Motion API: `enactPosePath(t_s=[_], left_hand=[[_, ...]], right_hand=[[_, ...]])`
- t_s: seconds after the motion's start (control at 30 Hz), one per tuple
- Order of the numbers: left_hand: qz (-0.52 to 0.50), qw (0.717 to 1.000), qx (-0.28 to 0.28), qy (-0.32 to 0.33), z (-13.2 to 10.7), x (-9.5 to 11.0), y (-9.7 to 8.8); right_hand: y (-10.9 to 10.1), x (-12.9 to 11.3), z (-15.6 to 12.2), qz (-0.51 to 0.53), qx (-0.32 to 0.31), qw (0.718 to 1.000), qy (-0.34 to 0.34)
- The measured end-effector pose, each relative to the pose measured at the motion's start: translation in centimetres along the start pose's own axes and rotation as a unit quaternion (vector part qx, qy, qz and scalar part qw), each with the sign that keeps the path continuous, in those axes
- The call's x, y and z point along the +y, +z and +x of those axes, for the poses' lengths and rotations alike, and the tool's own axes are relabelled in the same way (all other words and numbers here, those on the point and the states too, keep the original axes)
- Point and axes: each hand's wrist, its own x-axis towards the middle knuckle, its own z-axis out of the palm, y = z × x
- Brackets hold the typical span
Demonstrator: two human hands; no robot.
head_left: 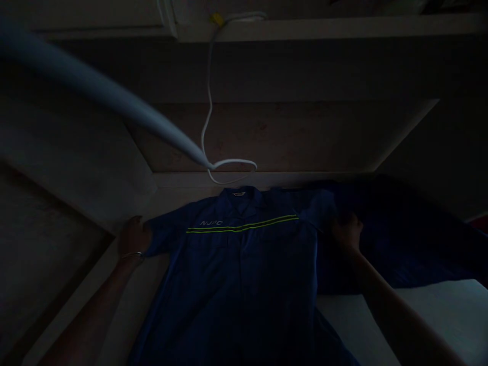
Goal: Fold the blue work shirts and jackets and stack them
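Spread out in front of me is a dark blue short-sleeved work shirt (217,264), collar at the far end, with two yellow-green stripes and pale lettering across the chest. My left hand (132,237), with a bracelet on its wrist, is closed on the cuff of the sleeve at the left. At the other side my right hand (347,231) is closed at the end of the opposite sleeve. Both sleeves are stretched outward. Dim light hides the exact finger placement and the shirt's lower part.
A dark blue cloth (400,239) lies to the right, over a pale surface (430,315). A white cable (209,91) hangs in a loop beyond the collar. One blurred pale pole or cord (114,101) slants across the upper left. Above is a shelf edge (324,28).
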Motion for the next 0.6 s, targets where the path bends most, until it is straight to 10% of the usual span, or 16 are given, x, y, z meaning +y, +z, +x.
enactPosePath(t_s=[0.17,0.33,0.5,0.6], left_hand=[[-0.02,0.986,-0.008,0.163,-2.7,5.8,2.1],[0.002,0.984,-0.138,0.115,-2.1,6.6,5.7],[0.035,0.974,-0.201,0.094,0.0,4.8,7.5],[0.048,0.972,-0.213,0.09,1.0,4.2,7.4]], right_hand=[[-1.6,-1.7,-3.4,0.066,0.011,0.998,-0.012],[-4.0,-0.7,-7.3,0.164,0.032,0.979,0.115],[-5.6,-0.9,-12.8,0.236,-0.357,0.894,0.13],[-5.5,-2.7,-15.0,0.235,-0.477,0.844,0.069]])
